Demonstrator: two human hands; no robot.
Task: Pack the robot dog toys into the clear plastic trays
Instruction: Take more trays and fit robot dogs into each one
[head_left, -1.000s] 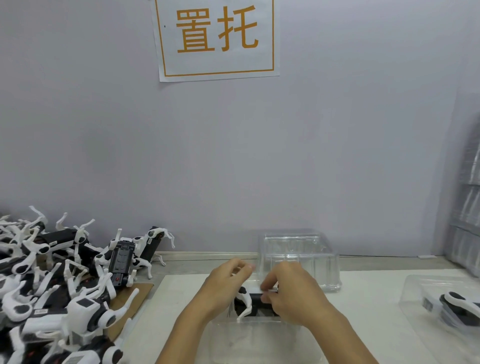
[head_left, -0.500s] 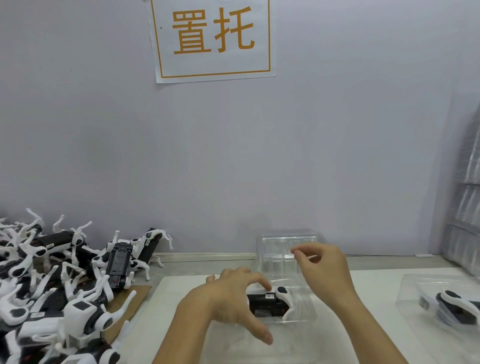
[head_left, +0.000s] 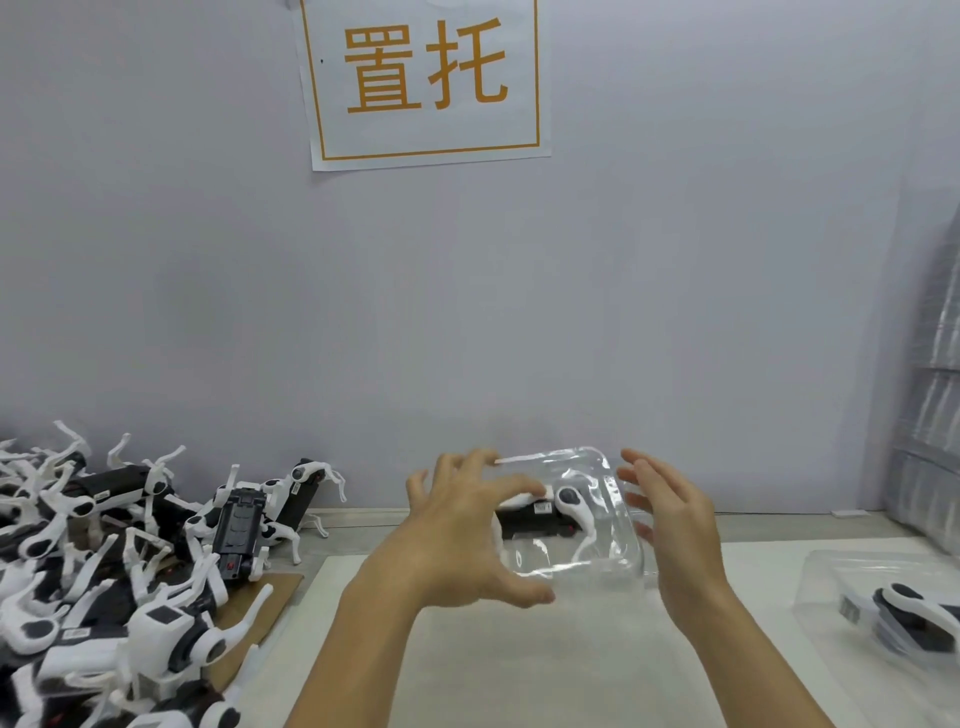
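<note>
Left hand and right hand, fingers spread, flank the clear plastic clamshell tray holding one black-and-white robot dog toy. Closing step, likely; next, press the lid shut. Loose toy pile at nine o'clock.

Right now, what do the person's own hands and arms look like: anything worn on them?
Both are bare. The left hand and right hand show no gloves, rings or watch, and both forearms are uncovered down to the frame's bottom edge, with no sleeve in view.
</note>
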